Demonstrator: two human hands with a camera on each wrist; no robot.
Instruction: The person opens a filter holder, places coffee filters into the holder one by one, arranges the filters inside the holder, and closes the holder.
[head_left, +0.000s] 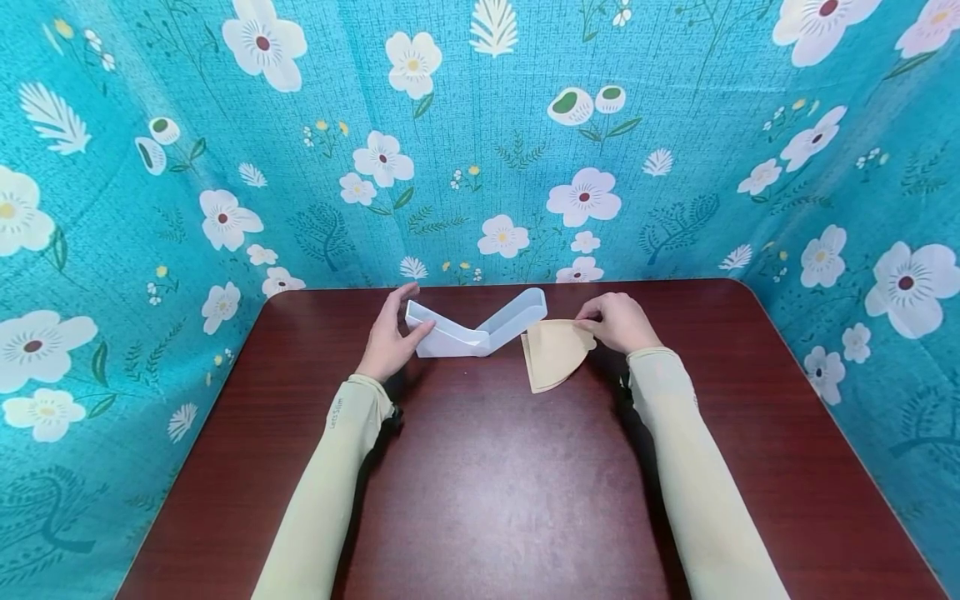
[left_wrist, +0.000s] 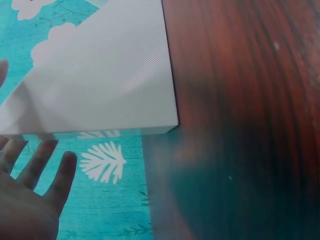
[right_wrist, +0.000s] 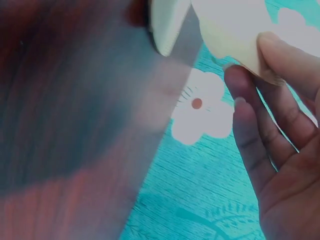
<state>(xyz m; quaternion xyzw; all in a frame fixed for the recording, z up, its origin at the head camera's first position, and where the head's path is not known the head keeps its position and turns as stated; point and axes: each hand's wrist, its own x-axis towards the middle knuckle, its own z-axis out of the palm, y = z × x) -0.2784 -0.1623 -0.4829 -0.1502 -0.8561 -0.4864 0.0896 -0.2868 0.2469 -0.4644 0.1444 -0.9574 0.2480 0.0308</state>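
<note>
While left grip (head_left: 388,335) holds container (head_left: 446,340), right grip (head_left: 620,322) pinches filters (head_left: 557,352).

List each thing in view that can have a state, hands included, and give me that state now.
White holder: upright, open at the top
Beige paper: fan-shaped, doubled edge showing; folded or stacked, can't tell
Left hand: gripping one end of the holder
Right hand: pinching the paper by its edge
Sleeves: reaching the wrists
Floral cloth: hanging behind the table
</note>
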